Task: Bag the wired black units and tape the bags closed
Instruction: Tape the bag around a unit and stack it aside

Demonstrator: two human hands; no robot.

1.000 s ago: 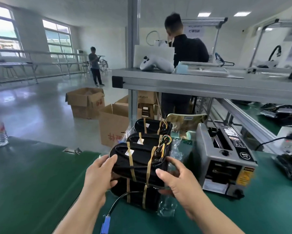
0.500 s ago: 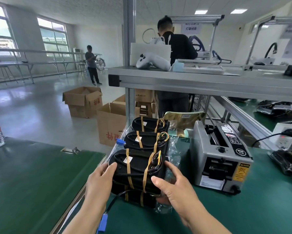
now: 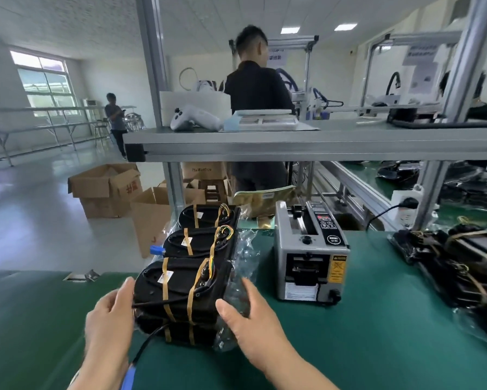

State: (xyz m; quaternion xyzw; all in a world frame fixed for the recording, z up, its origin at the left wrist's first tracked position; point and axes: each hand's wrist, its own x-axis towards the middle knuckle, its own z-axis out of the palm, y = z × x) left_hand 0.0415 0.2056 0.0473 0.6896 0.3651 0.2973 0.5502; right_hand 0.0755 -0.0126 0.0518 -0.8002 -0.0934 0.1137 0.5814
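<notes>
The nearest black unit [image 3: 180, 289] sits on top of another black unit [image 3: 180, 333] on the near part of the table [image 3: 377, 347], and the hands flank it. The left hand [image 3: 110, 313] lies against its left end, fingers loose and spread, the thumb tip at the upper edge. The right hand [image 3: 253, 325] is at its right end, with the thumb on the near right corner and the fingers held wide and fairly straight over the clear plastic bag [image 3: 243, 266] that sticks out there. Neither hand closes round the unit. Tan tape bands cross the unit, and a small white label on top is too small to read. A black cable runs from the stack toward the viewer and ends in a blue plug [image 3: 128, 375].

Two more units [image 3: 200, 243] stand in a row behind it, going far. A blue connector [image 3: 155, 249] lies at the left of the middle one.

The table has a green mat. Right of the row stands a grey tape dispenser [image 3: 309, 254] with a yellow warning sticker whose print is unreadable. Bagged black units [image 3: 462, 263] lie at the far right. A gold foil pouch [image 3: 264, 198] leans behind the row.

An aluminium shelf [image 3: 293, 144] above carries a white controller [image 3: 194, 122]. A person in black [image 3: 256, 88] stands beyond it, back turned. Open cardboard boxes [image 3: 107, 190] with red characters sit on the grey floor to the left, and another person [image 3: 115, 116] stands by the far windows.
</notes>
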